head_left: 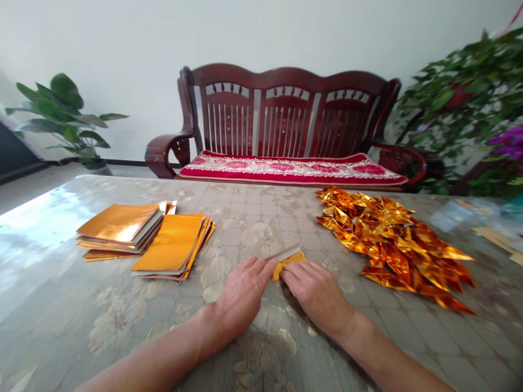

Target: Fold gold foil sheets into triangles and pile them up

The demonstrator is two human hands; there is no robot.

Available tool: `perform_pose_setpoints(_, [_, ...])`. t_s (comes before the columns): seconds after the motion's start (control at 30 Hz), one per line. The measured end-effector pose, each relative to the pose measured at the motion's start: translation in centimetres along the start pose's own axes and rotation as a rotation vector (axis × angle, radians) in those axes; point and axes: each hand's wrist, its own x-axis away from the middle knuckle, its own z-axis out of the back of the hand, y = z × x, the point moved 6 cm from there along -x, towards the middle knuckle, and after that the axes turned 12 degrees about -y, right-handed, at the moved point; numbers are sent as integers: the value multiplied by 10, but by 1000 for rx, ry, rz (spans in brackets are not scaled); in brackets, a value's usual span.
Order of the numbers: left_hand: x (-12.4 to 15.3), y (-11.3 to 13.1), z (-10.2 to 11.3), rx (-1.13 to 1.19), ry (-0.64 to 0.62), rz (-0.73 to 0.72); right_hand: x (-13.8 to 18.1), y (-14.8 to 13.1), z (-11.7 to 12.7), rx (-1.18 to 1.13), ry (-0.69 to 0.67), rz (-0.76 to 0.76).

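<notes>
Between my two hands, at the middle of the table, lies a sheet of gold foil paper (pixel 288 262), partly folded, with a pale grey strip along its far edge. My left hand (pixel 246 288) presses on its left end with fingers closed together. On the near right side, my right hand (pixel 312 283) has its fingers curled onto the gold part. My fingers cover much of the sheet. To the left sit two stacks of flat gold foil paper, a farther stack (pixel 118 222) and a nearer stack (pixel 169 243). A heap of folded, pointed gold foil pieces (pixel 384 239) spreads out on the right.
A patterned cover lies over the table (pixel 229 207). Clear plastic bags (pixel 461 213) and a tan card piece (pixel 496 239) are at the right edge. Beyond the table stands a dark red wooden bench (pixel 286 117), with a potted plant (pixel 67 117) to its left and leafy vines (pixel 461 103) on the right.
</notes>
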Motion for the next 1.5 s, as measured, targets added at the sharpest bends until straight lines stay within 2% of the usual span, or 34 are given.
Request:
perform_pose_setpoints(0.27, [0,-5,8,50,11,-26,-1,-2,-3,66,-9,26])
perform_pose_setpoints(0.57, [-2,-8,4,38,18,-21,-2,-5,-4,116,10,46])
perform_pose_setpoints(0.87, [0,-12,7,16,28,-83,-2,0,-1,84,87,32])
perform_pose_setpoints(1.23, [-10,-7,1,-119,58,-18,-3,8,-4,2,132,-9])
perform_pose_setpoints(1.5, [-8,-12,0,-11,115,44,-6,10,-3,-136,64,-94])
